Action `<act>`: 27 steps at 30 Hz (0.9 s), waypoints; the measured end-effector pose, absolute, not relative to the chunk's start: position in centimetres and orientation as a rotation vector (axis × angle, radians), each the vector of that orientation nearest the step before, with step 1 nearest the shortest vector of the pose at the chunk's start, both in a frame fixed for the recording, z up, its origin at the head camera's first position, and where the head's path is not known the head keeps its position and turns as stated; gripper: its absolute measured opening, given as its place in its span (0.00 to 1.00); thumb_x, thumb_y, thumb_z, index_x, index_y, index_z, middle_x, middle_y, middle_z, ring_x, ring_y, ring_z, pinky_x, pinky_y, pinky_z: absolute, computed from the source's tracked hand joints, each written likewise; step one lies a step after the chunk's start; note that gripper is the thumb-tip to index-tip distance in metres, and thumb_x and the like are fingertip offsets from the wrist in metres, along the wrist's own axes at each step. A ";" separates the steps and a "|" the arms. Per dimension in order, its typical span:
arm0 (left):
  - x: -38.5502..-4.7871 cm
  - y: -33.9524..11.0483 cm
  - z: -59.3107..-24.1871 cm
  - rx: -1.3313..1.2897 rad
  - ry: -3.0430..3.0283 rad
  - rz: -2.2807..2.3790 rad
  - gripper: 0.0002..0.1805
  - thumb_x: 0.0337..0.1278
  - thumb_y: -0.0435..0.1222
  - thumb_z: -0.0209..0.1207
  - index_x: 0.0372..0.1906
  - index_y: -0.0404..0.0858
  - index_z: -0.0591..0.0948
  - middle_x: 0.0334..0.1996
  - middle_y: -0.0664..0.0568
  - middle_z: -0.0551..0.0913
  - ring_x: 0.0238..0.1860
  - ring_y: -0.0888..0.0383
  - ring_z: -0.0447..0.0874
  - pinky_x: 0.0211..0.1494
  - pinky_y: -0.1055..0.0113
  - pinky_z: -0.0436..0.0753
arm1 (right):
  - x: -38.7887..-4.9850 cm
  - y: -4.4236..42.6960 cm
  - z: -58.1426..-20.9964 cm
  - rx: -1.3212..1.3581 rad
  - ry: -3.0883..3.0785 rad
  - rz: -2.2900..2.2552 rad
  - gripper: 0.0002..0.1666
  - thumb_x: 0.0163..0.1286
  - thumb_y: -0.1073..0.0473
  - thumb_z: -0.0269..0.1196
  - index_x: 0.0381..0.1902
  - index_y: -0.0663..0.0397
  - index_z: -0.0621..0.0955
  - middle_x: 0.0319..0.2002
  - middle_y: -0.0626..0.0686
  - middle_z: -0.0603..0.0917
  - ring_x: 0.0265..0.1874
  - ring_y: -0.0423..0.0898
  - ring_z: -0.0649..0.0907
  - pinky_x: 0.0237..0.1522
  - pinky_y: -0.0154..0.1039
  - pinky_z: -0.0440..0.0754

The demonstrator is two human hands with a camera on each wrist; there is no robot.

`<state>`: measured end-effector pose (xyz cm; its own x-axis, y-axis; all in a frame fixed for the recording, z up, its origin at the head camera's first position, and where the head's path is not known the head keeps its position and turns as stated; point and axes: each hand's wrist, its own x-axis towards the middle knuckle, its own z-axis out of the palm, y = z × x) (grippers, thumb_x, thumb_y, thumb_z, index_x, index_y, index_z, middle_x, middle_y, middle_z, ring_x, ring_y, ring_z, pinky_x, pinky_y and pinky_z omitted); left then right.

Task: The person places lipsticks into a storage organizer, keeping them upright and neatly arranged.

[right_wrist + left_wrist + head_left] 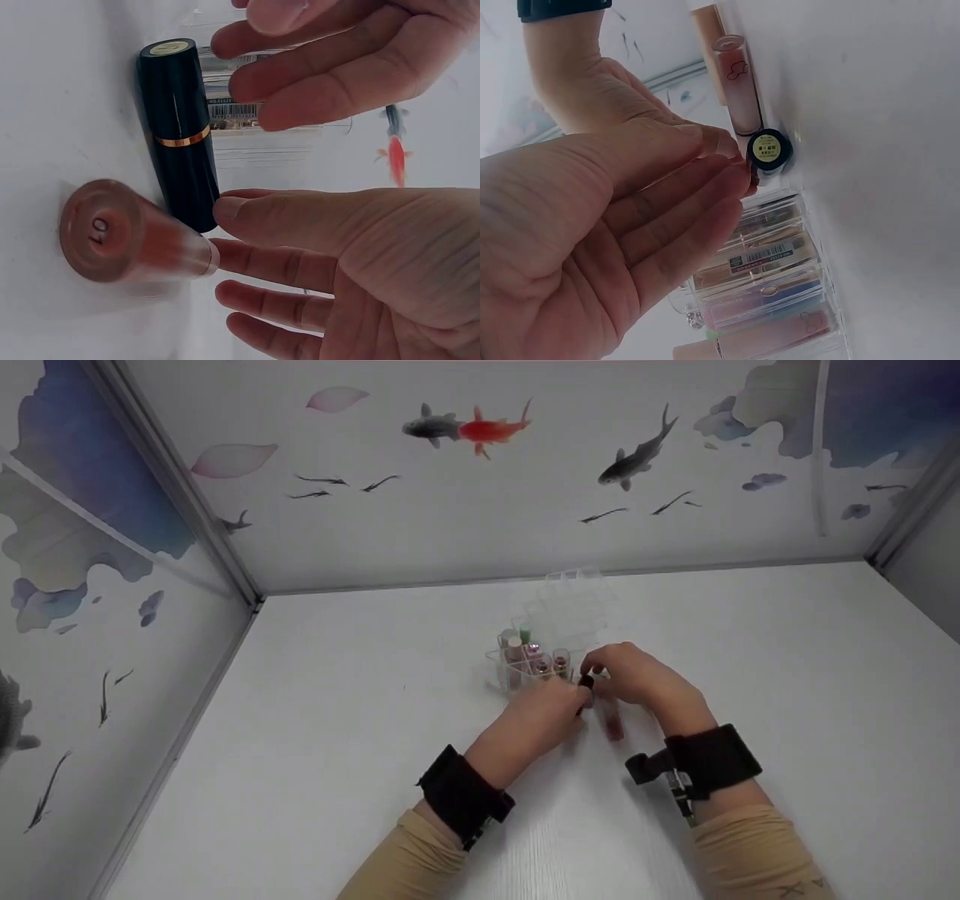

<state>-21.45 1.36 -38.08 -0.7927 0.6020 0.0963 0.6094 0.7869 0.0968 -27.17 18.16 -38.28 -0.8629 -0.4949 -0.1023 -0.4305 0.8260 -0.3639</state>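
A black lipstick (176, 135) with a gold band lies on the table between the hands. My right hand (645, 682) has its thumb tip at one end of it; the fingers are fairly straight. A tube of reddish lip gloss (139, 232), marked 01 on its base, lies beside the lipstick, near the right fingertips. My left hand (536, 716) is by the lipstick's other end, its fingers loosely bent and apart from it in the right wrist view. Just beyond stands a clear divided box (495, 667) holding several cosmetic tubes (761, 255).
A clear lid or tray (574, 607) lies behind the box. The white table (300, 780) meets printed wall panels (555, 532) at the back and left. A second, peach-coloured tube (709, 49) shows beside the lip gloss in the left wrist view.
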 end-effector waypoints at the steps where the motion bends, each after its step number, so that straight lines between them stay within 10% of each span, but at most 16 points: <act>1: -21.4 1.4 -38.2 -0.994 -2.917 -0.176 0.07 0.65 0.36 0.63 0.44 0.44 0.87 0.38 0.52 0.90 0.39 0.57 0.89 0.36 0.67 0.83 | -27.2 18.2 -38.3 -0.722 2.816 -0.490 0.13 0.67 0.70 0.60 0.49 0.63 0.84 0.47 0.62 0.87 0.50 0.59 0.84 0.53 0.55 0.80; 27: -21.8 1.1 -39.4 -1.128 -2.924 -0.337 0.06 0.54 0.26 0.64 0.30 0.40 0.85 0.28 0.54 0.85 0.28 0.63 0.73 0.30 0.76 0.68 | -27.3 17.4 -39.2 -0.950 2.815 -0.503 0.13 0.54 0.77 0.64 0.32 0.57 0.88 0.31 0.52 0.89 0.33 0.47 0.82 0.43 0.46 0.82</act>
<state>-21.84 1.14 -39.40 -0.7440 0.6648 0.0670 0.6627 0.7212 0.2019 -27.35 17.45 -39.21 -0.7940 -0.6077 -0.0144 -0.5651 0.7466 -0.3511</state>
